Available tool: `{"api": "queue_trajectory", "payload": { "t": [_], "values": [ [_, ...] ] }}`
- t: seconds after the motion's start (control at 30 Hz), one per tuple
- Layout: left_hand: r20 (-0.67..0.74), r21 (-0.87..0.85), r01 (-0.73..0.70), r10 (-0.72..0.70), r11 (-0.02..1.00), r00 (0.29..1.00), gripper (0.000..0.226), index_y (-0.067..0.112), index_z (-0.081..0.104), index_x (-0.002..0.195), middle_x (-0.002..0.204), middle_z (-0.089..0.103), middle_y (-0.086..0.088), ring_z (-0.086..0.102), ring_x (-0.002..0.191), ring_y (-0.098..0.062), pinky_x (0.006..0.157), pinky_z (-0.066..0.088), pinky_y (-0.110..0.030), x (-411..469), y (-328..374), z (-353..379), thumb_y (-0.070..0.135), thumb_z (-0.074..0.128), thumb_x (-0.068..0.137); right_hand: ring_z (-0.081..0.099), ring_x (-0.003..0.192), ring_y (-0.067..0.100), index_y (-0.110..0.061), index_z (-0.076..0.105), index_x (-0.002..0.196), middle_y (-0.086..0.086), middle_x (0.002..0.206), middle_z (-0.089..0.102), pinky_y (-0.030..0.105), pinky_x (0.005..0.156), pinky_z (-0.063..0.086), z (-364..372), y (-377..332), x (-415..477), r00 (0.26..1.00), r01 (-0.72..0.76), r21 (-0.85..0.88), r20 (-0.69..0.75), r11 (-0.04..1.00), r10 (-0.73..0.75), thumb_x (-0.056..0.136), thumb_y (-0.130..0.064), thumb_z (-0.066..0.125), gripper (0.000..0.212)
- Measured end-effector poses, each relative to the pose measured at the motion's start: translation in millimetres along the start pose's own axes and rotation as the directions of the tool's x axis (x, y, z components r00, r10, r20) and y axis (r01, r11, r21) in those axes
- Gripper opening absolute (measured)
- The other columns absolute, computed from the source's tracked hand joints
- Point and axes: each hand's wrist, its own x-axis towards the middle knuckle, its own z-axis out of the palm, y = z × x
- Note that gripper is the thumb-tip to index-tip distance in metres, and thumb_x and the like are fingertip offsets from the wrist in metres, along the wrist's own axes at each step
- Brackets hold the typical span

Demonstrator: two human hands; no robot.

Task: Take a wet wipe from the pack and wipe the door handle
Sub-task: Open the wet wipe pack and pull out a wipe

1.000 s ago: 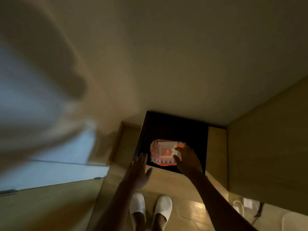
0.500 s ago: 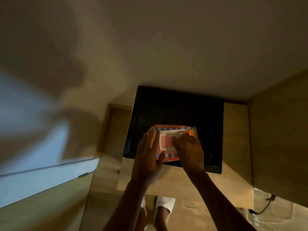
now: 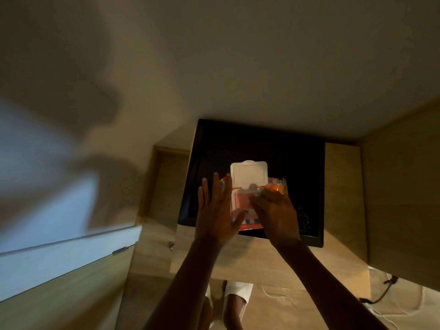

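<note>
An orange wet wipe pack [image 3: 276, 186] with a blue-and-white checked edge lies on a black panel [image 3: 262, 144] set in a wooden counter. Its white plastic lid [image 3: 249, 173] is flipped up and away from me, baring the pink opening. My left hand [image 3: 217, 210] lies flat with spread fingers on the pack's left side, pressing it down. My right hand [image 3: 276, 210] is bent over the opening, fingertips pinching at it; whether a wipe is between them is hidden. No door handle is in view.
A wooden cabinet wall [image 3: 402, 186] rises close on the right. A pale blurred surface [image 3: 42, 186] fills the left side. Below the counter edge are my white slippers [image 3: 238, 291], a white cable [image 3: 273, 296] and a black cable [image 3: 385, 289] on the floor.
The pack's white lid, shut half a second ago, now stands flipped up. My right hand's fingers have moved onto the opening. My left hand stays pressed on the pack's left side.
</note>
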Motion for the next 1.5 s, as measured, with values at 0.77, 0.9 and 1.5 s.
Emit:
{"api": "queue_trajectory", "payload": {
  "t": [0.77, 0.9, 1.5],
  "values": [
    [0.015, -0.052, -0.03, 0.031, 0.998, 0.999, 0.099, 0.02, -0.004, 0.152, 0.16, -0.004, -0.013, -0.008, 0.146, -0.033, 0.119, 0.001, -0.048, 1.6, -4.8, 1.2, 0.078, 0.024, 0.077, 0.066, 0.095, 0.038, -0.012, 0.048, 0.112, 0.02, 0.109, 0.066, 0.056, 0.074, 0.057, 2.0, 8.3, -0.1, 0.997, 0.077, -0.001, 0.029, 0.997, -0.077, 0.056, -0.025, 0.092, 0.072],
    [0.002, -0.067, -0.034, 0.034, 0.997, 0.999, 0.098, 0.02, -0.002, 0.152, 0.16, -0.002, -0.012, -0.008, 0.146, -0.033, 0.119, 0.002, -0.049, 2.2, -5.9, 2.5, 0.075, 0.033, 0.08, 0.068, 0.092, 0.039, -0.012, 0.047, 0.11, 0.021, 0.106, 0.067, 0.055, 0.071, 0.058, -2.5, 5.7, -2.8, 0.998, 0.063, 0.028, -0.002, 0.998, -0.063, 0.057, -0.016, 0.091, 0.07],
    [-0.004, -0.076, -0.033, 0.033, 0.997, 0.999, 0.105, 0.021, -0.005, 0.152, 0.16, -0.005, -0.013, -0.009, 0.146, -0.033, 0.118, -0.001, -0.048, 3.0, -7.0, 6.6, 0.085, 0.012, 0.07, 0.059, 0.108, 0.037, -0.012, 0.052, 0.115, 0.018, 0.119, 0.06, 0.06, 0.088, 0.049, 10.5, 12.2, 2.9, 0.982, 0.001, -0.029, 0.189, 1.0, 0.004, 0.053, -0.034, 0.09, 0.076]
  ]
}}
